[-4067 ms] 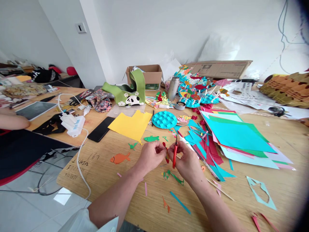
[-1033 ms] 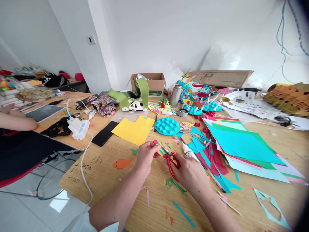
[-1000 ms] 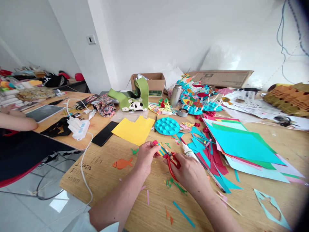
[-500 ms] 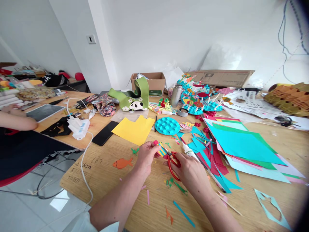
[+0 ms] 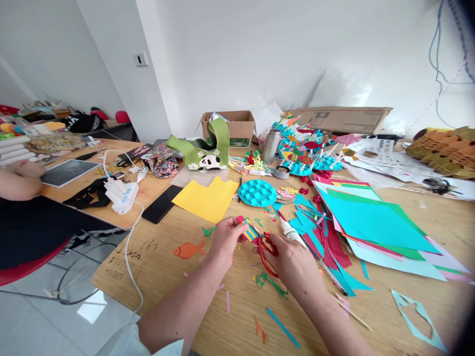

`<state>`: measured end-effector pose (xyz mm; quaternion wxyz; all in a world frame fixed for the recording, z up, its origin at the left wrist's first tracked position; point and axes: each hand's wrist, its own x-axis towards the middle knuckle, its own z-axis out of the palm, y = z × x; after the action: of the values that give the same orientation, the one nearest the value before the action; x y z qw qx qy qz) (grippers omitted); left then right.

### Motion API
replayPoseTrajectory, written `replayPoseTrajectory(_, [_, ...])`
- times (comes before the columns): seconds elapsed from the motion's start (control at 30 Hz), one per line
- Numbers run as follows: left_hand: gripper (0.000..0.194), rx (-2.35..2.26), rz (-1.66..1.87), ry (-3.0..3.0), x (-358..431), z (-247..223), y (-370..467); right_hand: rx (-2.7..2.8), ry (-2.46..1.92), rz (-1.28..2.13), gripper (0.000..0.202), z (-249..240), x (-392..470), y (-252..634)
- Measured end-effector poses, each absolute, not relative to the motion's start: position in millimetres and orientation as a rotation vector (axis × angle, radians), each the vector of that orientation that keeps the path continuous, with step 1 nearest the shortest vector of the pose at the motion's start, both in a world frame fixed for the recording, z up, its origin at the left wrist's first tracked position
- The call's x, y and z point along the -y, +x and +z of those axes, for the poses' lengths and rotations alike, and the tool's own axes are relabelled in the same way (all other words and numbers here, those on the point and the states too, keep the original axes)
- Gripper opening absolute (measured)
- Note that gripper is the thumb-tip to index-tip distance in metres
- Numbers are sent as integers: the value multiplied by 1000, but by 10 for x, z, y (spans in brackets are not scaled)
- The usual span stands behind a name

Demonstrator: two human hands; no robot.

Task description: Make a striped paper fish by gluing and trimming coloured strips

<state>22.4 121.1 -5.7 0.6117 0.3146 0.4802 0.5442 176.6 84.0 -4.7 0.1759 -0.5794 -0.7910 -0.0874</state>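
Pinched between the fingers of my left hand (image 5: 227,238) is a small striped paper piece (image 5: 249,232) in yellow, blue and red. My right hand (image 5: 293,254) grips red-handled scissors (image 5: 264,247), their blades at the paper's right edge. An orange paper fish (image 5: 189,250) lies left of my left hand. Beyond my hands are a yellow sheet (image 5: 206,198) and a blue woven paper disc (image 5: 257,192). A white glue bottle (image 5: 289,230) lies just behind my right hand.
Coloured sheets (image 5: 382,222) are stacked at right, beside blue and red scraps. A black phone (image 5: 162,204) and white power strip (image 5: 121,195) lie at left. A green panda bag (image 5: 208,155) and steel bottle (image 5: 272,146) stand behind. A person's arm (image 5: 20,183) rests far left.
The other person's arm at the far left has shifted slightly left. My hands, the striped paper and the scissors have hardly moved.
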Motion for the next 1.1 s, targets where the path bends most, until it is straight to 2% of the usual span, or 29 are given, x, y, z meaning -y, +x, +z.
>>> replayPoseTrajectory(0.67, [16,-1100,1211,774,-1224,-93,214,2233,-1650,-225,29,-53,-832,1778])
replayPoseTrajectory(0.9, [16,-1071,1212,762,-1212,-92,213,2208,-1615,-251,38,-53,-839,1787])
replayPoseTrajectory(1.1, [17,-1077,1198,754,-1215,-75,215,2206,-1613,-273,36,-76,-851,1819])
